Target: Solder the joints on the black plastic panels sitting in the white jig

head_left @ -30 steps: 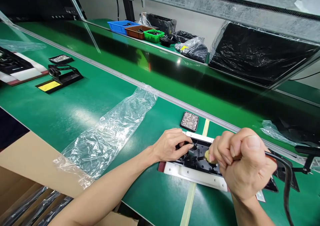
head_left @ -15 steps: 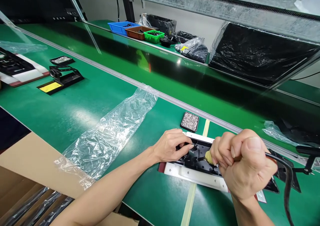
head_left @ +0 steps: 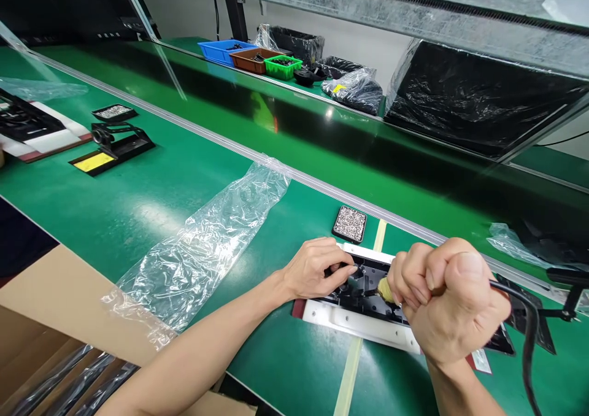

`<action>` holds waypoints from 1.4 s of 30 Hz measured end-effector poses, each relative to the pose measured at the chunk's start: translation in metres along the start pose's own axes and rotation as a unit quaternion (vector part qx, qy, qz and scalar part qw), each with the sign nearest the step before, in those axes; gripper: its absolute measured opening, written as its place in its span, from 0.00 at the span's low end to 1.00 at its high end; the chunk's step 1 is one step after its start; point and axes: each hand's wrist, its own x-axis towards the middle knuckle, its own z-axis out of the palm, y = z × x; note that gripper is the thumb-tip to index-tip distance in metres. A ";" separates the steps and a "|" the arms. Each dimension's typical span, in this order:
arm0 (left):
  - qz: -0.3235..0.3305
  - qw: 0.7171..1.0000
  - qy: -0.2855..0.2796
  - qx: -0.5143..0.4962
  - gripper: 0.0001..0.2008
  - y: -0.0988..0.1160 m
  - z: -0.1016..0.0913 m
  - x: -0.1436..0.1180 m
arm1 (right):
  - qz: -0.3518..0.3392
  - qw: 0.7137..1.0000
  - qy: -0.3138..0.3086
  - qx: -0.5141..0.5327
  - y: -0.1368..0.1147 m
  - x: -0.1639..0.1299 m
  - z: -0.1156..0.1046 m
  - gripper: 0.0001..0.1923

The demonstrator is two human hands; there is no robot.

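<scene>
Meanwhile right hand (head_left: 448, 305) fists a corded tool (head_left: 384, 289) (yellowish tip); left hand (head_left: 313, 267) pinches the black part (head_left: 363, 293).

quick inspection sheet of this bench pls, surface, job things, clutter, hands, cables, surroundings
surface: green mat with a pale tape stripe.
job's things: black part on a white fixture; tray of small parts behind it.
clutter: empty clear plastic bag.
grippers: left hand pinches the black part; right hand fists a corded tool.
cables: black cord runs from the right fist.
surroundings: coloured bins on the far shelf; cardboard box near left.
</scene>
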 end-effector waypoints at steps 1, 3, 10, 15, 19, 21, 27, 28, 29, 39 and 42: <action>0.001 1.000 0.001 -0.001 0.09 0.000 0.000 0.000 | 0.000 1.000 0.001 0.000 0.000 0.000 0.000 0.23; 0.001 1.000 0.001 -0.002 0.09 0.001 0.000 0.000 | 0.001 1.000 0.003 0.000 -0.001 0.000 -0.001 0.23; -0.002 1.000 0.001 0.002 0.09 0.001 0.000 0.000 | -0.009 1.000 0.008 0.005 0.000 -0.001 0.002 0.23; 0.003 1.000 0.005 0.005 0.09 0.002 0.000 0.002 | -0.007 1.000 0.006 0.006 -0.001 -0.002 0.004 0.24; 0.001 1.000 0.003 0.005 0.10 0.003 -0.001 0.002 | -0.003 1.000 0.010 0.008 -0.002 -0.002 0.004 0.24; 0.001 1.000 0.002 0.002 0.10 0.003 0.000 0.002 | 0.002 1.000 0.012 0.013 -0.002 -0.002 0.004 0.23; 0.001 1.000 0.004 0.000 0.09 0.003 0.001 0.002 | 0.005 1.000 0.005 0.016 -0.003 -0.002 0.002 0.23; 0.001 1.000 0.005 0.000 0.09 0.003 0.001 0.002 | 0.004 1.000 0.005 0.017 -0.003 -0.002 0.002 0.23; 0.001 1.000 0.005 0.001 0.09 0.003 0.001 0.003 | 0.002 1.000 0.003 0.018 -0.003 -0.002 0.002 0.23; 0.000 1.000 0.006 0.005 0.10 0.004 0.002 0.004 | -0.001 1.000 -0.004 0.022 -0.003 -0.001 0.001 0.23; -0.001 1.000 0.006 0.005 0.10 0.005 0.002 0.003 | -0.002 1.000 -0.007 0.022 -0.003 -0.002 0.002 0.23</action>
